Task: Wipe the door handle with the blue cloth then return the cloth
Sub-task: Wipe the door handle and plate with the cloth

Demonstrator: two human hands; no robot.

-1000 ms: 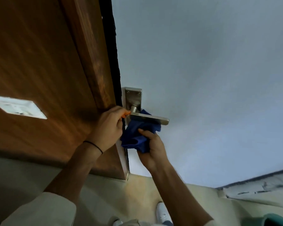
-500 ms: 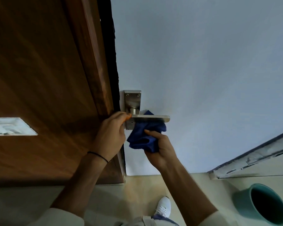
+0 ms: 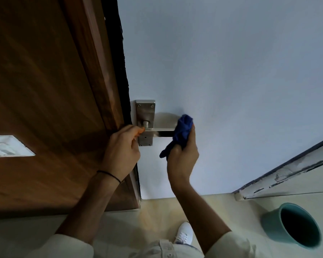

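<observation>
A brushed-metal door handle with a tall backplate is fixed to the pale blue door. My right hand grips the blue cloth, which is wrapped around the lever's free right end and hides its tip. My left hand rests at the door's edge, with its fingertips touching the lever's base by the spindle. It holds nothing that I can see.
A brown wooden frame and panel fills the left, with a white switch plate on it. A teal bucket stands on the beige floor at lower right, below a worn sill. My white shoe is below.
My right hand has slid the blue cloth from under the lever near the backplate out to the lever's right end. The left hand has stayed at the lever's base.
</observation>
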